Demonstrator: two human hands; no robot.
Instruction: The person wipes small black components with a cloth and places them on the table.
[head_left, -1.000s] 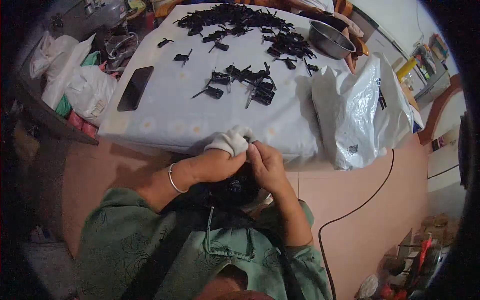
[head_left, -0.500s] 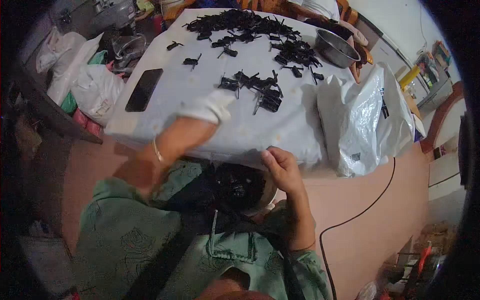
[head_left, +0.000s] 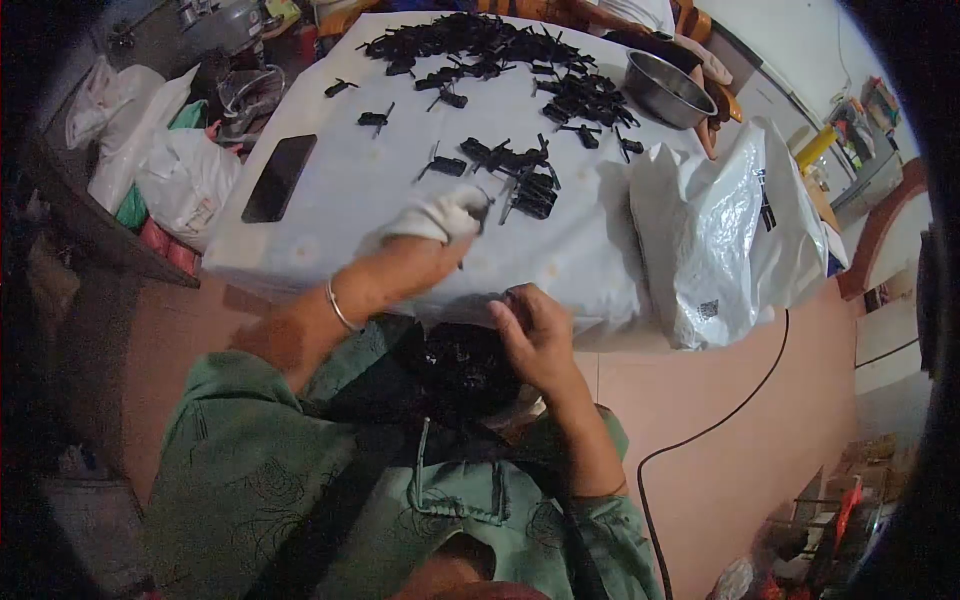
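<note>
My left hand [head_left: 440, 235], partly covered by a white glove [head_left: 425, 220], is over the near part of the cloth-covered table. Its fingers are closed on a small black piece [head_left: 487, 207], only partly visible. By the table's front edge, my right hand [head_left: 540, 335] is bare, with curled fingers and the thumb against them; what it holds, if anything, is hidden. Just beyond the left hand lie several small black pieces with thin pins [head_left: 530, 190]. Below both hands, at my lap, a container holds a dark heap of black pieces [head_left: 465, 370].
A large pile of black pieces [head_left: 480, 40] covers the table's far side. A phone [head_left: 280, 178] lies at left. A metal bowl [head_left: 668, 90] and a white plastic bag [head_left: 700, 245] stand at right. Another person's arm [head_left: 705, 125] shows behind the bowl. A cable [head_left: 700, 435] crosses the floor.
My left hand has moved slightly right, and a black piece now shows at its fingers. My right hand has shifted slightly left, nearer to it. The whole view has tilted a little.
</note>
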